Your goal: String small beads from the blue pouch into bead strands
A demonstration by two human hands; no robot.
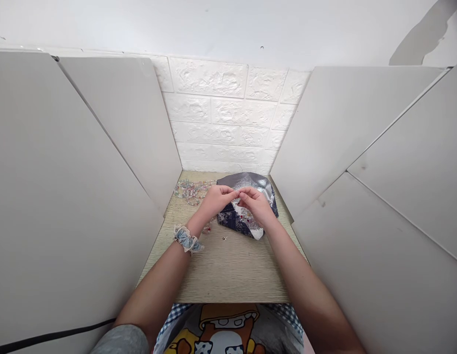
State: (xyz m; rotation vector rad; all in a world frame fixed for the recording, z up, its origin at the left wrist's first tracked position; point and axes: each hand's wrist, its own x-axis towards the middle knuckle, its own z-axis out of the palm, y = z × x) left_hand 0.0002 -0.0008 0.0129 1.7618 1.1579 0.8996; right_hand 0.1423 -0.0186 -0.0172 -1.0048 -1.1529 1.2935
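Observation:
My left hand (221, 198) and my right hand (255, 202) meet fingertip to fingertip above a bag. Both are closed in a pinch, and whatever lies between the fingers is too small to make out. Beneath them the open bag (233, 223), dark blue patterned outside and silvery inside, holds loose beads (246, 217) in several colours. Strings of small coloured beads (193, 191) lie on the table to the left of my left hand. A few reddish and pale beads (207, 227) show beside my left wrist, partly hidden by it.
A tiny metallic piece (224, 239) lies on the wooden table (231, 275) in front of the bag. Grey panels stand close on the left (113, 103) and right (324, 123). A white brick-patterned wall (228, 110) closes off the back.

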